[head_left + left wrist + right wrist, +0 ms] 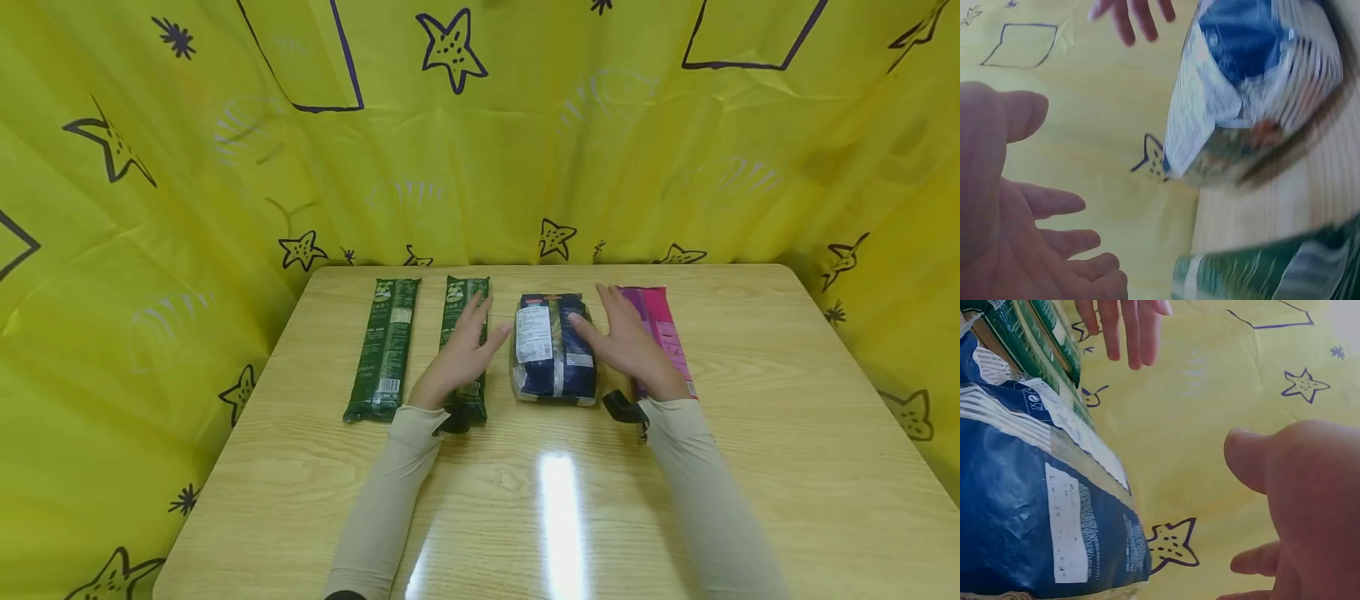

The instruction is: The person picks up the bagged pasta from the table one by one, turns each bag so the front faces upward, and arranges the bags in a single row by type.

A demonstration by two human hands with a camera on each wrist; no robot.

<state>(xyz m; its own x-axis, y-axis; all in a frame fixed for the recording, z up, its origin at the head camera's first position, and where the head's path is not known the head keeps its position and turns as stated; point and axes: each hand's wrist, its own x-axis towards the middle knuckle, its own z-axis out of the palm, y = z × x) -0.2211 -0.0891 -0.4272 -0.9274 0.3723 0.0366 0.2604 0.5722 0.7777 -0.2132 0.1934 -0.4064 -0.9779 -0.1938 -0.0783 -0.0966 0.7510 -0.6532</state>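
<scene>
I see the left hand point(460, 354) and right hand point(632, 348), fingers spread, flanking the blue bag point(557, 354), seemingly just clear, partly hiding a green packet point(454, 310) left of it, a pink packet point(664, 321) right.

Navy, green and pink against yellow

The middle packet point(567, 379) is navy, patched in white and banded with fine white stripes. The two long packets point(385, 350) are deep green with pale lettering; the rightmost packet point(663, 325) is bright pink with a purple side. The sleeves point(386, 508) are beige, the tabletop point(795, 417) pale wood-grained. The yellow sheeting point(480, 167) carries dark-outlined stars and faint whitish stripes, possibly shells.
</scene>
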